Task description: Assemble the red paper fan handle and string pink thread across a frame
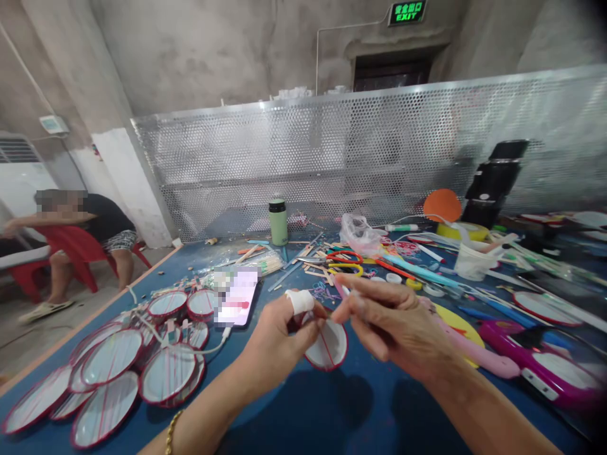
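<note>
My left hand [279, 328], with white tape round one finger, pinches the upper left edge of a small round white disc [327, 346] with a red rim and a red line across it. The disc hangs over the blue table. Just right of it, my right hand [379, 313] holds a thin pinkish stick [340, 288] between thumb and fingers, its tip pointing up and left. What the curled fingers of the left hand cover is hidden.
Red-rimmed discs [111, 357] pile up at left beside a phone [239, 297] with a cable. Behind stand a green bottle [278, 224], scissors [315, 260] and a white cup [472, 262]. A magenta tool [535, 363] lies right. A person [102, 215] sits far left.
</note>
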The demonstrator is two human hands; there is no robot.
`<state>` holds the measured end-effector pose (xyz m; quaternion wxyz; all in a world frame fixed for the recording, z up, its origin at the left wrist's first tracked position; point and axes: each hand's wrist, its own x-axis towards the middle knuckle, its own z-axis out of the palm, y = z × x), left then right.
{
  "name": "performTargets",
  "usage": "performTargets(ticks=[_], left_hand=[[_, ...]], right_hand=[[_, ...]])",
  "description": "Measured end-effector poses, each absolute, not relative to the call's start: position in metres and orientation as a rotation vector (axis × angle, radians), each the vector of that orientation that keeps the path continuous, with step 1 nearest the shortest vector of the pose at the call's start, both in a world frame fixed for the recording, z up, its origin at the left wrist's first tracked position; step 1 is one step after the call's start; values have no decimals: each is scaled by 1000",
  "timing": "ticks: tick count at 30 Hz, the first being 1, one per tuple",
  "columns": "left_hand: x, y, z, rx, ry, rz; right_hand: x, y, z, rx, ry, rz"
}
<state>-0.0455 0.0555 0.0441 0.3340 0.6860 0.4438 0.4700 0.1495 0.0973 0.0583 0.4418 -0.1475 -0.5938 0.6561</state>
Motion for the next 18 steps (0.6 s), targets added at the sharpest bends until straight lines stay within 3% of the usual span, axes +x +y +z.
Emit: performTargets(ticks=[7,18], left_hand=[[-55,61,57,1652,1055,1226],[-49,61,39,1783,1206,1192]], right_hand=[[164,111,68,-771,-1658,1277],[140,107,42,-701,-1944,1473]])
